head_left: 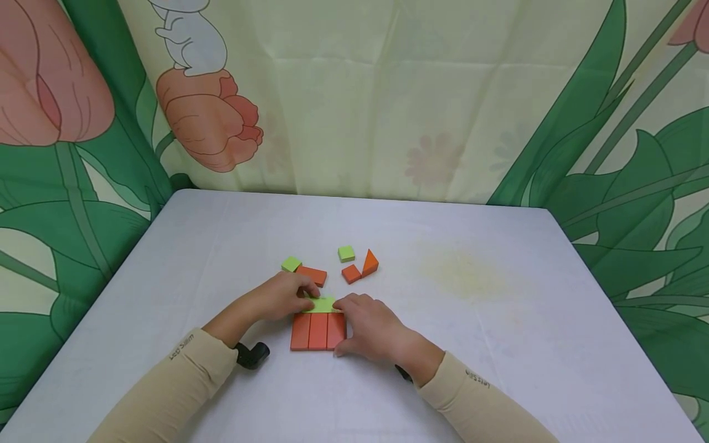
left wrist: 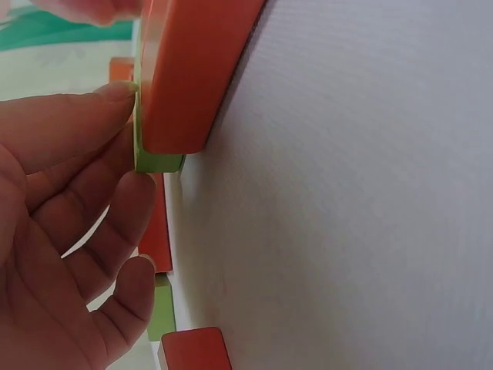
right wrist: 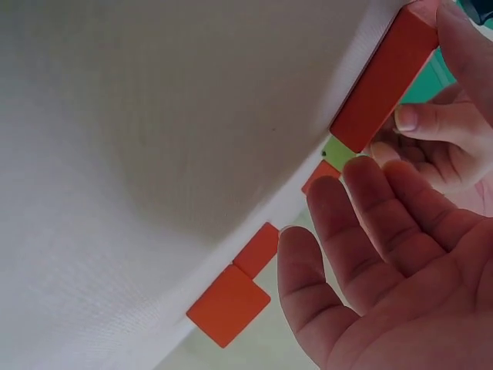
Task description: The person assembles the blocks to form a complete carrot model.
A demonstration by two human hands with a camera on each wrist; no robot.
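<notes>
Three red rectangular blocks (head_left: 318, 332) lie side by side at the middle of the table, with a light green block (head_left: 322, 304) across their far ends. My left hand (head_left: 279, 295) pinches the green block's left end; in the left wrist view its thumb (left wrist: 85, 123) is on the block while the other fingers curl behind. My right hand (head_left: 373, 326) is along the right side of the group. Its index fingertip touches the green block's right end, and its thumb rests by the near corner of the rightmost red block (right wrist: 385, 81). The other right fingers are loosely extended.
Just beyond the left hand lie a small green block (head_left: 291, 264) and an orange-red block (head_left: 312, 275). Farther right are another green block (head_left: 346, 253), a small red block (head_left: 351, 274) and an orange triangular block (head_left: 370, 263). All lie on a white-covered table (head_left: 498, 344).
</notes>
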